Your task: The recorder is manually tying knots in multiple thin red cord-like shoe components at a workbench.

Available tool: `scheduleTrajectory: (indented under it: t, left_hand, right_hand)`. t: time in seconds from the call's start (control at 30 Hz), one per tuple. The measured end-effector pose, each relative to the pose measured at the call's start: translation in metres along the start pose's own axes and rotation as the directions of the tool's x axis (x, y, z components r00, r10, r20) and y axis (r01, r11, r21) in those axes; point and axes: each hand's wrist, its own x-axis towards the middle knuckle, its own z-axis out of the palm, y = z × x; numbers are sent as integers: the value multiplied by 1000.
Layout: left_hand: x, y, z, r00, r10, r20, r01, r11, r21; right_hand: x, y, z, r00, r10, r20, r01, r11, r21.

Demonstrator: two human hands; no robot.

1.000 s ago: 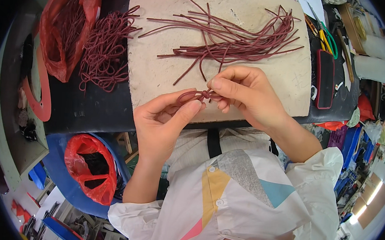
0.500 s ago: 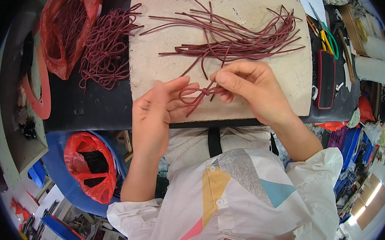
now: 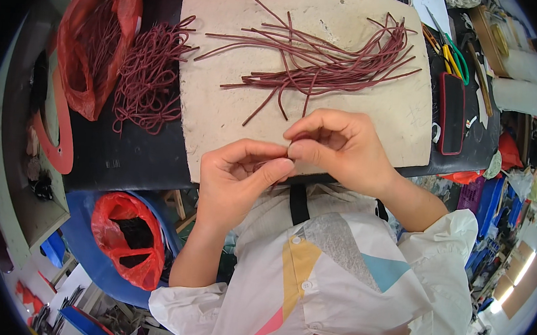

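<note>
Above the near edge of the pale board (image 3: 216, 114), my left hand (image 3: 233, 177) and my right hand (image 3: 347, 151) meet at their fingertips. Both are closed in a pinch on a thin dark red cord (image 3: 304, 136). Most of that cord, with its bow-like knot, is now hidden behind my fingers. Farther back on the board lies a loose bundle of dark red cords (image 3: 324, 78), their cut ends fanning to the left. Left of the board is a tangled heap of looped cords (image 3: 150, 78) of the same colour.
A red plastic bag (image 3: 90, 96) with more cords stands at the far left. Scissors (image 3: 464, 69) with green handles and a red-edged phone (image 3: 451, 115) lie right of the board. Below the table's left side, a blue tub (image 3: 81, 216) holds a red bag (image 3: 110, 256).
My left hand has closed its fingers and moved right to meet my right hand. My right hand has come slightly nearer to me. The knotted loops, visible before, are now mostly covered.
</note>
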Motion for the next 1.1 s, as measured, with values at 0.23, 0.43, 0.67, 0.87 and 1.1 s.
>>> scheduleTrajectory:
  t: [0.23,0.43,0.67,0.87,1.1]
  left_hand:
    - [11,33,-31,887,439,-145,-252,721,645]
    - [47,70,-55,488,850,199,-52,-199,979]
    - [71,47,-12,442,744,501,-361,-364,859]
    - [64,47,-7,453,724,521,-415,-346,841]
    - [44,55,-6,886,463,-27,-354,713,605]
  right_hand:
    - [33,-13,-28,799,-599,54,384,439,-812]
    - [48,-22,-47,748,-641,172,147,-92,-985]
    - [35,-57,-30,721,-636,277,287,-90,-954]
    - [34,-54,-22,686,-699,204,391,117,-913]
    - [34,-50,-14,659,-729,187,527,269,-806]
